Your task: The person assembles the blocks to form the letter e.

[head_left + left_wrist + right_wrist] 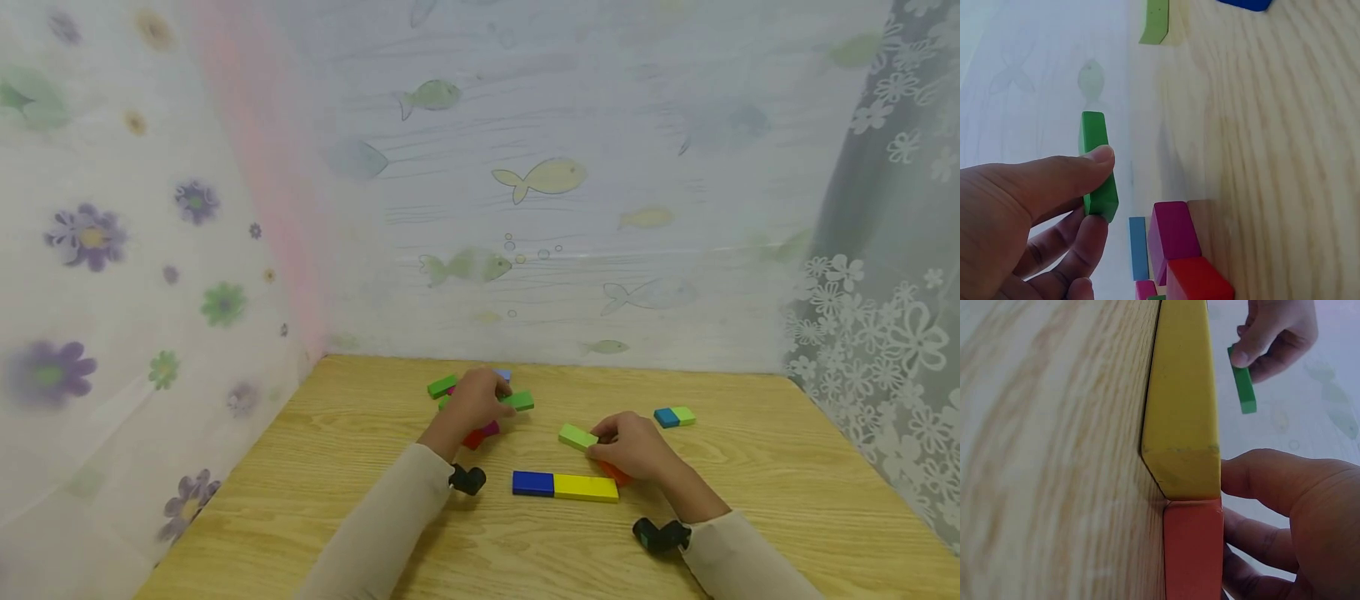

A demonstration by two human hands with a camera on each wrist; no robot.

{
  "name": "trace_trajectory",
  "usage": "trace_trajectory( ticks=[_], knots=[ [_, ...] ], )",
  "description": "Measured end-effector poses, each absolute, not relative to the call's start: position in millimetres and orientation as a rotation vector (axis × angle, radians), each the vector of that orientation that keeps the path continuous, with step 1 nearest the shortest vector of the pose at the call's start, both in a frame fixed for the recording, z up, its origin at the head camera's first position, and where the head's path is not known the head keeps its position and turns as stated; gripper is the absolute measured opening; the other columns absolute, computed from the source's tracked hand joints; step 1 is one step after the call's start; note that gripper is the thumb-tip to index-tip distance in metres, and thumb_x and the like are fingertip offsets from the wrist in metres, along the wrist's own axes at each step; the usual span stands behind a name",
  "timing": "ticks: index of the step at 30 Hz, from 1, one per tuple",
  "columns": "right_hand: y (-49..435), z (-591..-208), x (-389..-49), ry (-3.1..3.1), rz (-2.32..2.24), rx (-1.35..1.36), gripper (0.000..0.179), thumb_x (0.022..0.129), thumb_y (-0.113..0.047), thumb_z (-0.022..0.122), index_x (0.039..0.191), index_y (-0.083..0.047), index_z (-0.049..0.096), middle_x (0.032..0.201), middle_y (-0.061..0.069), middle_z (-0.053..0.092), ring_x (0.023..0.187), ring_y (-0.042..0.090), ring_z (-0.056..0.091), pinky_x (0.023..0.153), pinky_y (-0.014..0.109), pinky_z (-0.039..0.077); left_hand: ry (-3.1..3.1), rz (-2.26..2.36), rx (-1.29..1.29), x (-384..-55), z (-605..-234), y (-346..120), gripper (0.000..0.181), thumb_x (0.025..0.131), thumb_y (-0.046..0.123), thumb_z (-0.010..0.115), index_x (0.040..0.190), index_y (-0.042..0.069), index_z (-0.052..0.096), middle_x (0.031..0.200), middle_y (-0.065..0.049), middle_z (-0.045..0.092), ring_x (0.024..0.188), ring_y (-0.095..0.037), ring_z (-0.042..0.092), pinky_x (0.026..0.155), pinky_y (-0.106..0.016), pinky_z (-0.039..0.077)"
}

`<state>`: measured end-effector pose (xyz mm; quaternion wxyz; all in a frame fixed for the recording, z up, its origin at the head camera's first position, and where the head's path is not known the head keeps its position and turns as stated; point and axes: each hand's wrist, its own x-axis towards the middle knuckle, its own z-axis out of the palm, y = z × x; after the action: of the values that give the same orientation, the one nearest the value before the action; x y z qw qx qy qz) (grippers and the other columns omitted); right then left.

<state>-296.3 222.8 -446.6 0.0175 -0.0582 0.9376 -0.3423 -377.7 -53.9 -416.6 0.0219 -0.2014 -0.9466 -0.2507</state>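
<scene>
My left hand [476, 400] pinches a green block [1099, 165] between thumb and fingers, above a cluster of blocks. A magenta block [1172, 234] and a red block [1200, 279] stand below it in the left wrist view. My right hand [633, 446] grips the right end of a light green block [577, 437]. An orange-red block [617, 473] lies partly under that hand. A blue block [533, 483] and a yellow block [586, 487] lie end to end in front. In the right wrist view, the yellow and orange-red blocks hide my right fingertips.
A blue block [666, 417] and a lime block [683, 416] touch at the right. Another green block [442, 386] lies at the back left. The wooden table [765, 467] meets a curtain [555, 275] with fish at its far edge.
</scene>
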Motion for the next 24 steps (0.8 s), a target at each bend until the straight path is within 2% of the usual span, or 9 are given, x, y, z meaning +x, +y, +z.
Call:
trace_trajectory(
  ticks=[8, 16, 24],
  knots=[
    [222.4, -445.2, -295.8, 2.921, -1.053, -0.194, 0.033, 0.086, -0.023, 0.083, 0.113, -0.005, 0.077, 0.097, 0.002, 0.071, 0.085, 0.015, 0.062, 0.074, 0.033, 0.058, -2.931, -0.762, -0.667, -370.5, -421.1, -52.8, 0.03, 0.085, 0.022, 0.087, 0.112, 0.011, 0.081, 0.107, -0.003, 0.076, 0.099, -0.019, 0.068, 0.085, -0.036, 0.058],
    [222.4, -446.3, -294.7, 2.914, -1.064, -0.191, 0.032, 0.086, -0.023, 0.083, 0.112, -0.005, 0.078, 0.097, 0.001, 0.072, 0.084, 0.015, 0.063, 0.073, 0.032, 0.058, -2.945, -0.772, -0.679, -363.5, -426.7, -51.0, 0.032, 0.086, 0.022, 0.086, 0.115, 0.01, 0.08, 0.111, -0.005, 0.076, 0.103, -0.022, 0.069, 0.088, -0.039, 0.058],
    [223.4, -447.2, -296.1, 2.932, -1.057, -0.218, 0.033, 0.085, -0.023, 0.084, 0.113, -0.005, 0.078, 0.097, 0.001, 0.072, 0.085, 0.014, 0.063, 0.075, 0.033, 0.058, -2.971, -0.722, -0.67, -358.1, -426.1, -44.4, 0.032, 0.084, 0.023, 0.088, 0.113, 0.011, 0.081, 0.107, -0.002, 0.077, 0.097, -0.018, 0.068, 0.087, -0.037, 0.058]
  ],
)
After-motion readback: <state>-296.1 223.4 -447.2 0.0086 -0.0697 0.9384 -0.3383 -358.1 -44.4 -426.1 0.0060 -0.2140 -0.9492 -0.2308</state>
